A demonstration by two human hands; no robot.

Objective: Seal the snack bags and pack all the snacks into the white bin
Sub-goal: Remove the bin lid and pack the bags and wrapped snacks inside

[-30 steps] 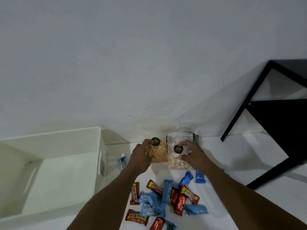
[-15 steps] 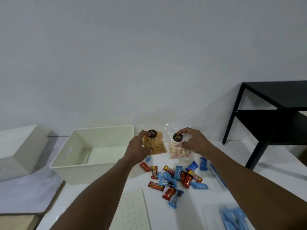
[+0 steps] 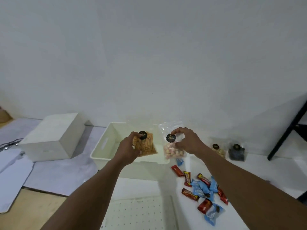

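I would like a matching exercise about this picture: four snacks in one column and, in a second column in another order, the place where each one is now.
Things
1. bag of orange sticks
2. bag of pink and white balls
3. bag of dark snacks
4. small red and blue packets

Places
A. on the table near the wall, far to the right
B. held by the left hand over the white bin
C. lying in a heap on the table
D. held by the right hand

Pairs: 1-B, 2-D, 3-A, 4-C
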